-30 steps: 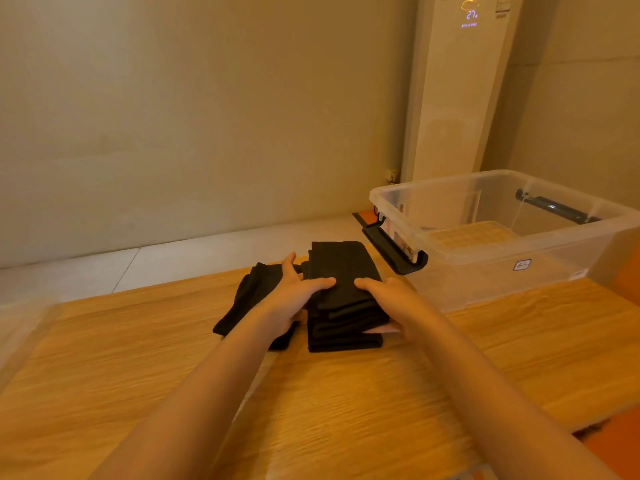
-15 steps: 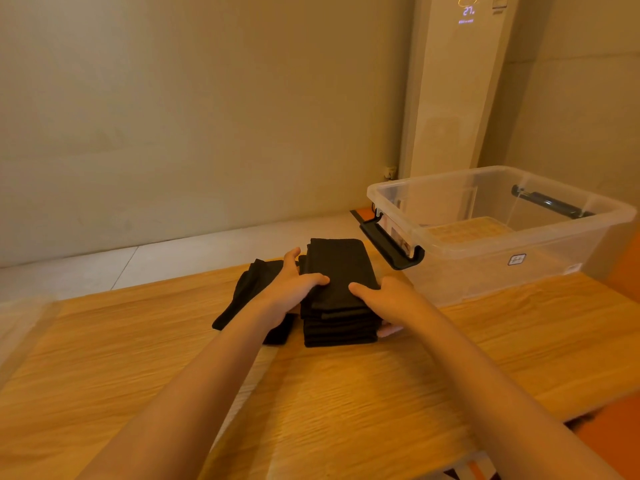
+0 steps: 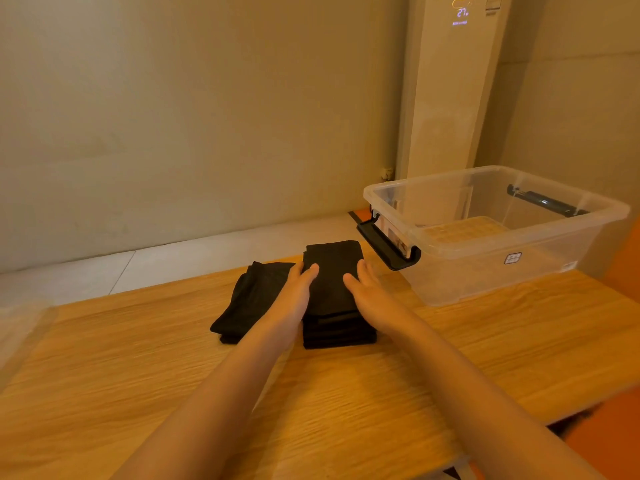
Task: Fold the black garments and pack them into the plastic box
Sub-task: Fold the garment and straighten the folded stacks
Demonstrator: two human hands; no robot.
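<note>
At the far left of the stack, on the table's [image 3: 138, 358] edge, lies a pale, see-through thing [image 3: 20, 334] too blurred to name. Just left of the stack, touching its side, a loosely folded black garment [image 3: 249, 303] lies slanted on the wood. The left hand [image 3: 292, 299] comes in over that garment and rests along the stack's left edge, fingers straight and pointing away from the person, thumb lying on the top layer; it grips nothing. The stack [image 3: 334, 292] itself, several folded black garments piled flat, sits on the table near its far edge, not yet in the box. On the stack's right edge rests the right hand [image 3: 372, 296], likewise flat and relaxed, fingers straight, thumb on the top layer, nothing pinched or held. The two hands flank the stack with bare black cloth showing between them. To the right of the stack, near but not touching, stands the clear plastic box [image 3: 485, 282], lidless, with no garment inside. Its black handle [image 3: 388, 249] juts out towards the stack; a second handle [image 3: 543, 203] sits on the far side, and a small label [image 3: 513, 258] marks the front wall. Behind the box, well beyond the stack, a tall white unit [image 3: 446, 98] stands against the wall with a lit display [image 3: 462, 12] near its top.
</note>
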